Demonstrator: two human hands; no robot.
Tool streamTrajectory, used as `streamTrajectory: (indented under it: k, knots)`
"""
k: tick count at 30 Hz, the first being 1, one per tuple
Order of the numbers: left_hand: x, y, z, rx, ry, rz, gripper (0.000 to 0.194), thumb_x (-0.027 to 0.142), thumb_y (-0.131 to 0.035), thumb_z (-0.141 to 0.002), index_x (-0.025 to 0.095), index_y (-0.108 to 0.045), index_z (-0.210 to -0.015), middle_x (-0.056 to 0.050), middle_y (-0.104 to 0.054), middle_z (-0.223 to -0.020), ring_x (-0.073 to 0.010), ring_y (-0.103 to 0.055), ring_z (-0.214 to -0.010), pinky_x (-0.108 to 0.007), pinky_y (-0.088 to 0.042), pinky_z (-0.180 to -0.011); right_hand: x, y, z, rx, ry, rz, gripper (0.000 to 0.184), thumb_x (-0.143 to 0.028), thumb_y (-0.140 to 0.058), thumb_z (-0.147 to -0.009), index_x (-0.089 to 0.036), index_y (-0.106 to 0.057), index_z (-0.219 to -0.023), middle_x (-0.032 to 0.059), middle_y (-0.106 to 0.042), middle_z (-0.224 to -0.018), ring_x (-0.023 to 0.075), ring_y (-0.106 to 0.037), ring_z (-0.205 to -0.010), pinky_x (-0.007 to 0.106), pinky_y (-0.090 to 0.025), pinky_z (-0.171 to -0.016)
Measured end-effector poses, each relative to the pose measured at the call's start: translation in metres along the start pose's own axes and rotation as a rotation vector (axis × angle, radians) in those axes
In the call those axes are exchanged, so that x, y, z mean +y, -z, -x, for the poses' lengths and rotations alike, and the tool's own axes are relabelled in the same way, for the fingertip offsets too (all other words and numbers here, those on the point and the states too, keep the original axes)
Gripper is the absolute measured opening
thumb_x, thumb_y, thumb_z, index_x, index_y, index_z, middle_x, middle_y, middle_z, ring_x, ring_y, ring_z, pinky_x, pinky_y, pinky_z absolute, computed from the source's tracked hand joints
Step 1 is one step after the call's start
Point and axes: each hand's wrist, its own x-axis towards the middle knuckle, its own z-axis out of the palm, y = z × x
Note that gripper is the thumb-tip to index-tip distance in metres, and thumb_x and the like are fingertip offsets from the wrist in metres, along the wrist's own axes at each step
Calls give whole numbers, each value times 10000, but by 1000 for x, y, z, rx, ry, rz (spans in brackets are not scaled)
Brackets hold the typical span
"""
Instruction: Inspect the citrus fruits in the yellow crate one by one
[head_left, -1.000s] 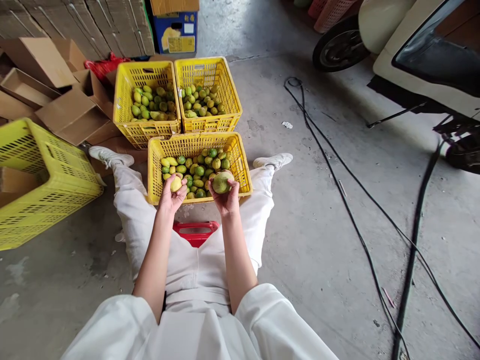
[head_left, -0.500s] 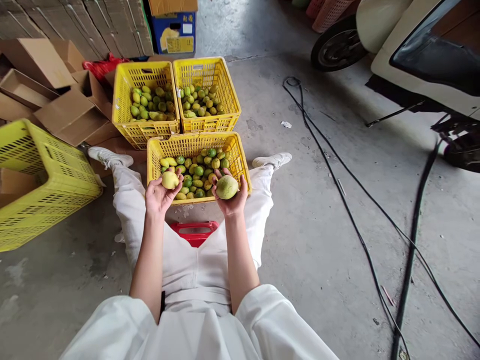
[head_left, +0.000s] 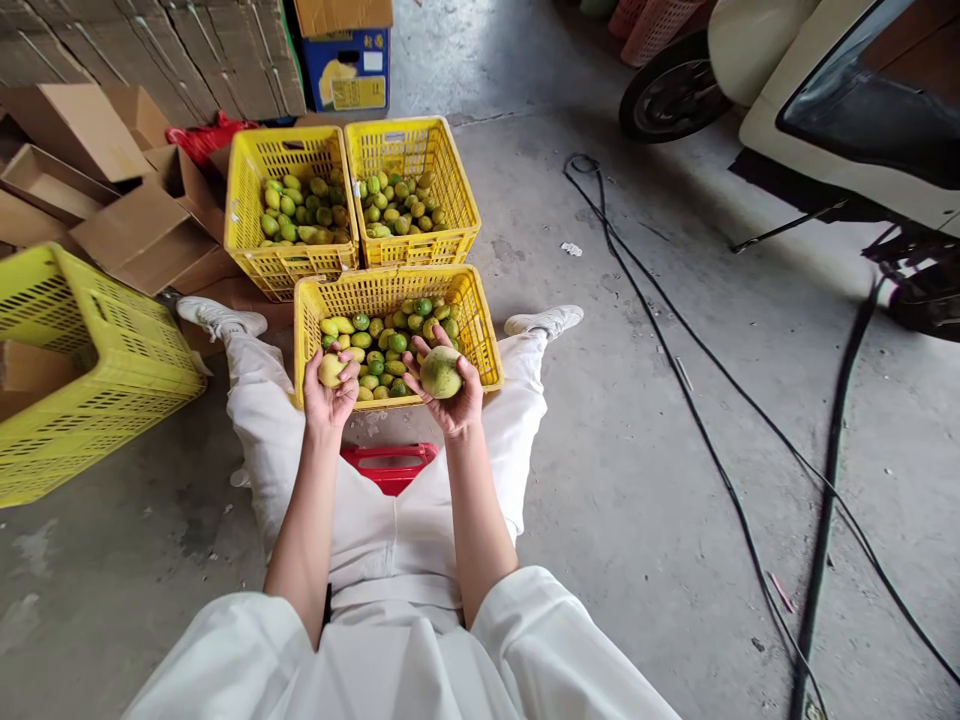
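In my left hand (head_left: 328,398) is a small yellow fruit, probably a mango (head_left: 331,370), with my fingers curled around it. My right hand (head_left: 455,408) cradles a larger green-yellow mango (head_left: 441,372) on the palm, its fingers partly spread behind it. Both hands are above the near edge of the front yellow crate (head_left: 397,282), which stands between my legs. Inside it lie several green and yellow fruits (head_left: 394,340), partly hidden by my hands.
Behind the front crate stand a left yellow crate (head_left: 289,262) and a right yellow crate (head_left: 427,250), both holding fruit. A larger yellow-green crate (head_left: 127,370) is at left, near cardboard boxes (head_left: 142,235). Black cables (head_left: 694,400) cross the floor towards a scooter (head_left: 795,110).
My left hand has moved slightly right and down with the yellow mango. My right hand has shifted slightly left with the green-yellow mango, so the hands are closer together.
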Motion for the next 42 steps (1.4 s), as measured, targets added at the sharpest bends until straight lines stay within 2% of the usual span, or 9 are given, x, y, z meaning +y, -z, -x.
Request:
streamTrajectory:
  k: [6,11,14,19,23,29,35,39,42]
  knots:
    - [-3,-3,1,-23,-67,9,125,260,-543,-884,199,-633,-947,-107,-653,-1106,-190,-639,-1064,-205,-544,-734,1,1,-1,-45,59,79,269,-391,-720,-722,-228,-603,-900,-7,-678,-810,126,-621,-641,185,-482,-445]
    - [-5,-2,1,15,-85,23,155,317,-529,-951,204,-583,-860,-26,-577,-813,-56,-514,-601,-87,-378,-437,-3,-4,-4,7,72,153,281,-484,-661,-765,-211,-620,-817,8,-656,-716,130,-576,-547,183,-384,-358]
    - [-5,-1,1,-9,-91,43,188,299,-514,-955,203,-537,-796,8,-471,-722,-39,-409,-511,-74,-288,-362,-5,-6,-5,80,64,139,336,-549,-597,-819,-215,-629,-821,13,-655,-722,163,-633,-634,223,-464,-421]
    - [-6,-1,2,-65,-48,48,146,317,-534,-902,197,-603,-950,-62,-586,-930,-105,-604,-786,-159,-528,-642,-5,-6,-1,58,78,-7,325,-441,-600,-790,-244,-641,-1044,42,-717,-1012,253,-692,-1014,442,-619,-799]
    - [-8,0,3,-63,-81,35,245,250,-549,-866,220,-610,-1102,-93,-644,-1112,-154,-641,-1036,-184,-544,-750,-1,-5,1,58,97,-27,365,-280,-636,-735,-301,-619,-1099,4,-708,-1046,216,-679,-1062,347,-627,-730]
    - [-12,6,4,-28,-155,53,256,412,-684,-841,248,-542,-977,12,-574,-849,-34,-558,-639,-60,-421,-483,5,-7,0,84,23,-155,238,-352,-672,-751,-279,-615,-970,-12,-671,-955,113,-618,-775,195,-575,-569]
    - [-11,9,2,-45,-112,73,144,261,-623,-893,229,-486,-865,46,-430,-692,-10,-408,-475,-35,-292,-366,13,-15,-4,66,52,-163,166,-279,-651,-749,-270,-600,-906,-34,-662,-906,96,-608,-727,163,-539,-548]
    - [-9,4,2,-18,29,-23,272,385,-553,-952,214,-458,-763,49,-353,-621,-27,-274,-397,-98,-208,-305,13,-19,-4,105,46,-56,168,-375,-630,-809,-272,-618,-942,-9,-691,-942,181,-677,-947,337,-625,-747]
    - [-12,-6,3,-23,94,-40,287,400,-507,-972,200,-496,-767,11,-446,-673,-52,-417,-479,-110,-333,-368,11,-20,-2,85,83,-42,250,-405,-630,-800,-274,-642,-1012,27,-710,-1067,246,-643,-1159,479,-603,-898]
